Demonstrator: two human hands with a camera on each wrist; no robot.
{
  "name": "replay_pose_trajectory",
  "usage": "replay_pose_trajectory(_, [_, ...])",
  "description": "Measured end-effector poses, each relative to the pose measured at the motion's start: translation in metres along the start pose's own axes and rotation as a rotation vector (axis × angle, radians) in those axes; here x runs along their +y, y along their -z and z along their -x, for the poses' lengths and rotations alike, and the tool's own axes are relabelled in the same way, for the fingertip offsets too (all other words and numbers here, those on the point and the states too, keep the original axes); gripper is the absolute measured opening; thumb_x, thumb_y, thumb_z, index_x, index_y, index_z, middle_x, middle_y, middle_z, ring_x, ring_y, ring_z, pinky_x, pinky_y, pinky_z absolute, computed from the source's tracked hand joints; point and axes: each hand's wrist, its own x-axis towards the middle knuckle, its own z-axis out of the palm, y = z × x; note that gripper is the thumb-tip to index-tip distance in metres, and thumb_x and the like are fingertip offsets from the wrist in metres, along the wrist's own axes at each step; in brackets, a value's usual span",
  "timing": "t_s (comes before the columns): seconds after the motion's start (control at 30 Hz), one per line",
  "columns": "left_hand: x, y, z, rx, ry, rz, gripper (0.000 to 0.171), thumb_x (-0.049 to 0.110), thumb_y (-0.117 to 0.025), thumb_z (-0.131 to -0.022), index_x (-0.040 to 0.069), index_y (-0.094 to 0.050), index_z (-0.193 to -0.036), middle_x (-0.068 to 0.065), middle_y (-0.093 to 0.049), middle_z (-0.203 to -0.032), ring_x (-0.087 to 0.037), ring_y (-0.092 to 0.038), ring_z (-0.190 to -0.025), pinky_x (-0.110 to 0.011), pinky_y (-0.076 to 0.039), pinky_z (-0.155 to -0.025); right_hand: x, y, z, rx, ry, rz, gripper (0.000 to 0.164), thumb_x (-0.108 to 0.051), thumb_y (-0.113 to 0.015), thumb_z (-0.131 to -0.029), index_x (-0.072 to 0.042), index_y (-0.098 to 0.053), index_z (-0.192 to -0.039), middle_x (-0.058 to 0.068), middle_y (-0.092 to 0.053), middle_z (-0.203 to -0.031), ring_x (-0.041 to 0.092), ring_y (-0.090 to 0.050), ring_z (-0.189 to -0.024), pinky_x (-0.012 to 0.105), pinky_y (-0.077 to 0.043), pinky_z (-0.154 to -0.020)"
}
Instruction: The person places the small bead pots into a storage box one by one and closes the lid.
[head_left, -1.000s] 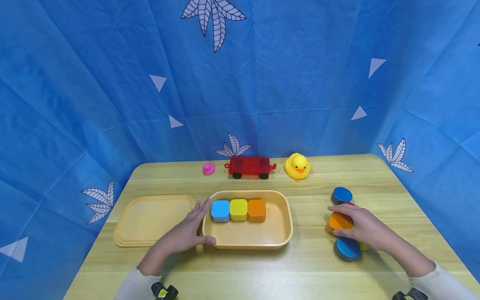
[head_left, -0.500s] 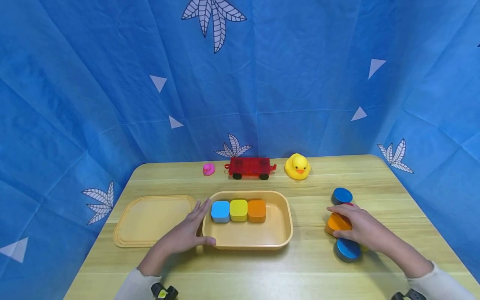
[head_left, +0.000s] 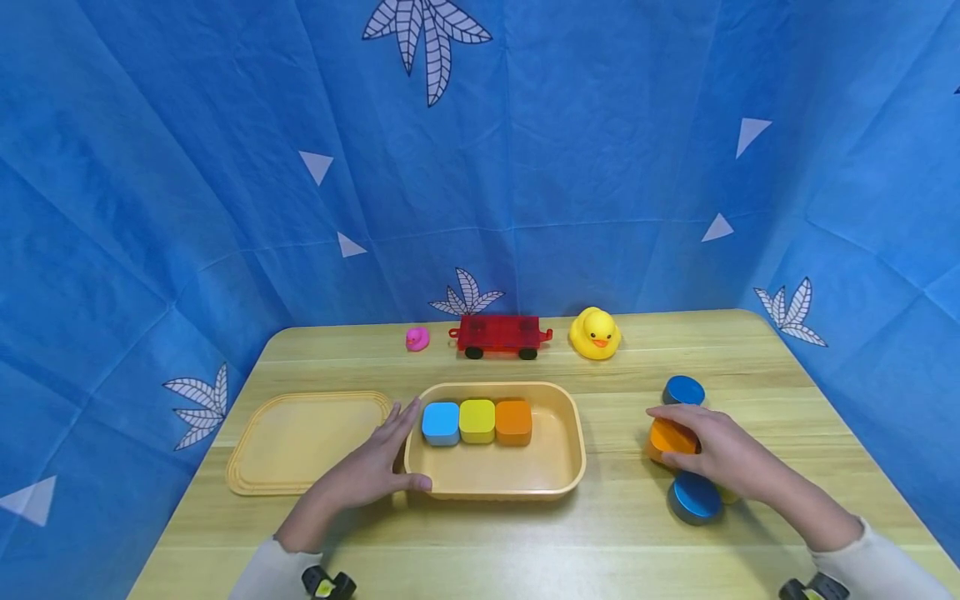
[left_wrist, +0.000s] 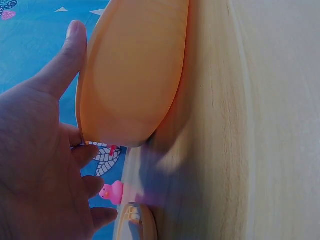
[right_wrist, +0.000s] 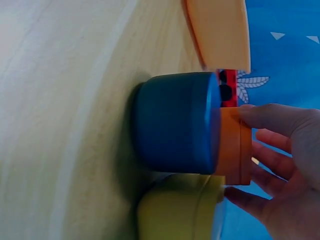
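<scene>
My right hand pinches an orange block between thumb and fingers at the right of the table. A blue round block stands just in front of it, and another blue round block behind. Beneath the hand, a yellow block is mostly hidden in the head view. My left hand touches the left end of a tan plastic box, its fingers extended along that side and the thumb at the near corner. Inside the box, light blue, yellow and orange blocks form a row.
A flat tan lid lies left of the box. Along the back edge stand a small pink duck, a red toy wagon and a yellow rubber duck. A blue patterned cloth hangs behind the table.
My right hand and the orange block have shifted slightly left and away from the near blue block. The red piece seen behind the fingers is now hidden. My left hand has stayed still.
</scene>
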Motion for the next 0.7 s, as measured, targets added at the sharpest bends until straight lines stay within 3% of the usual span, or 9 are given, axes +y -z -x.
replay_pose_trajectory(0.3, [0.0,0.0,0.0,-0.003,0.003,0.002,0.118,0.056,-0.08,-0.084,0.025,-0.003,-0.168,-0.005,-0.005,-0.174,-0.036,0.004,-0.159,-0.071,-0.02,-0.119,-0.008,0.01,-0.006,0.049,0.045,-0.029,0.058,-0.014,-0.084,-0.087,-0.008,-0.062,-0.141,0.012,-0.068,-0.125,0.019,-0.061,-0.099,0.033,-0.057,-0.08])
replay_pose_trajectory(0.7, [0.001,0.0,0.0,-0.005,0.011,0.001,0.117,0.057,-0.079,-0.084,0.025,-0.003,-0.168,-0.006,-0.005,-0.174,-0.037,0.004,-0.159,-0.071,-0.024,-0.117,-0.019,0.014,-0.016,0.04,0.035,-0.133,0.064,-0.018,-0.083,-0.089,-0.006,-0.056,-0.146,0.009,-0.067,-0.122,0.017,-0.057,-0.093,0.028,-0.055,-0.074])
